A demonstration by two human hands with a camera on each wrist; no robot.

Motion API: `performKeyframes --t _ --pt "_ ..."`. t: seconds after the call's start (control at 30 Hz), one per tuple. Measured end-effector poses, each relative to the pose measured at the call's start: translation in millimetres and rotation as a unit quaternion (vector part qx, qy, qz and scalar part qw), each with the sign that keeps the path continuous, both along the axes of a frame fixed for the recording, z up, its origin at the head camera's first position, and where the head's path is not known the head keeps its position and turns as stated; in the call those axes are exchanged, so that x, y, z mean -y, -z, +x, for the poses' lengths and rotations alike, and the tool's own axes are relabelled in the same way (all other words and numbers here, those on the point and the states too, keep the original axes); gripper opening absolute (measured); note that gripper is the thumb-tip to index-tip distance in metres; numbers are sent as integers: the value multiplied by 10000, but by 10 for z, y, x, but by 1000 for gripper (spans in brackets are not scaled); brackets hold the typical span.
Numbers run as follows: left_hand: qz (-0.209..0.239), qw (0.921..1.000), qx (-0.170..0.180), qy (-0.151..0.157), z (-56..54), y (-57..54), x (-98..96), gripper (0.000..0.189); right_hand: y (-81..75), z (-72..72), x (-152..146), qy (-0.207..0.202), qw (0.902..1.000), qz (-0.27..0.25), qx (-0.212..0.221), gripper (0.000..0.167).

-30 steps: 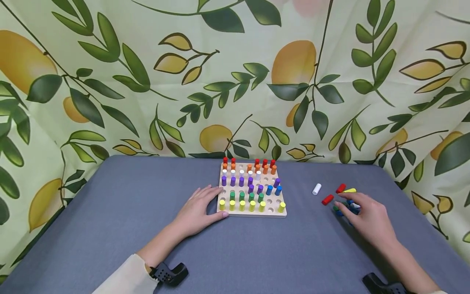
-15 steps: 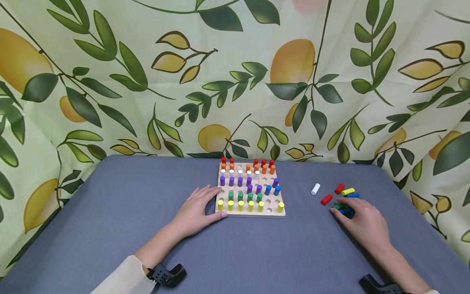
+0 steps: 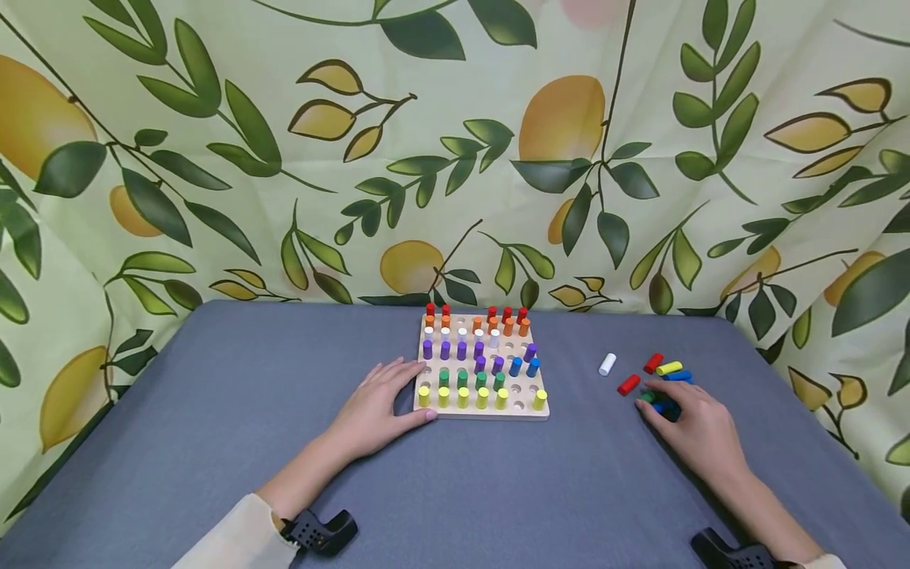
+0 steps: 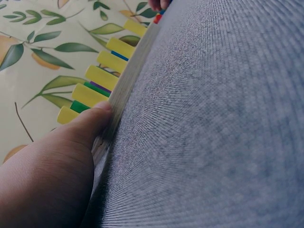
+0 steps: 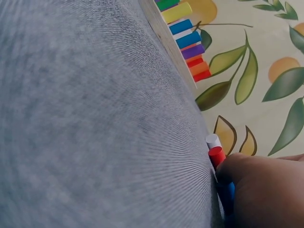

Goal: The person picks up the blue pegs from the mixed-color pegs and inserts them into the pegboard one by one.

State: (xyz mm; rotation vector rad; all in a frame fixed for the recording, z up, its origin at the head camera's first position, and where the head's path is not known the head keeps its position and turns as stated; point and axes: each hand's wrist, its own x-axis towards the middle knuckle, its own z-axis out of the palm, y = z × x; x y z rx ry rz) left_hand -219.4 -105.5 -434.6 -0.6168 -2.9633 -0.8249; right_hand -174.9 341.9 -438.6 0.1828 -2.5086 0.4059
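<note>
A wooden pegboard (image 3: 490, 413) carries rows of red, orange, white, purple, blue, green and yellow pegs, with some holes bare. My left hand (image 3: 373, 415) rests at its left side, fingers extended along the edge. In the left wrist view the thumb (image 4: 97, 116) presses against the board's front edge. Off to the right, my right hand (image 3: 700, 431) is over a loose pile, its thumb and index fingertips pinching a green peg (image 3: 647, 397). Dark blue pegs (image 3: 667, 408) lie partly hidden under that palm. Another blue peg (image 3: 678, 376) lies just beyond the fingers.
Loose on the grey cloth (image 3: 498, 490) around the pile are a white peg (image 3: 607, 364), a near red peg (image 3: 629, 385), a farther red peg (image 3: 654, 363) and a yellow peg (image 3: 670, 368). A leaf-patterned curtain (image 3: 455, 182) hangs behind the table.
My right hand has shifted toward its own left and lower over the pile, its thumb and index closing around the green peg. The yellow and blue pegs behind it have come into view. The left hand stays put.
</note>
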Motion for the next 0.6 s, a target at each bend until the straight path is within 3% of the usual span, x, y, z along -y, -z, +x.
performKeyframes --t 0.27,0.6 --pt "-19 10000 0 4 2 1 -2 79 -1 3 20 -185 9997 -135 -8 26" --pt "-48 10000 27 -39 7 -4 -5 79 -22 -3 28 -49 9991 -381 -200 18"
